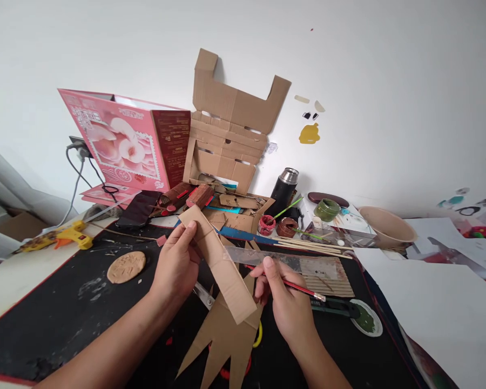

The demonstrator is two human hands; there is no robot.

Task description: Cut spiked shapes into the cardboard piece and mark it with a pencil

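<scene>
My left hand (178, 259) pinches the upper end of a cardboard strip (222, 270), held tilted in the air. My right hand (285, 297) is closed around a red pencil (302, 289), its eraser end pointing right. A clear plastic ruler (243, 255) is also pinched under the right thumb, its left end close to the strip. Below the strip lies a cardboard piece cut into long points (218, 329). Scissors (204, 296) lie partly under that piece, and a utility knife (332, 308) lies beyond the right hand.
A glue gun (75, 236) and a round clay-like disc (126, 267) lie left on the black mat (76, 308). Behind stand a pink box (125, 146), a cut cardboard sheet (235, 108), a black thermos (284, 189) and paint jars (287, 227). Wooden sticks (308, 246) and a paint lid (366, 319) are right.
</scene>
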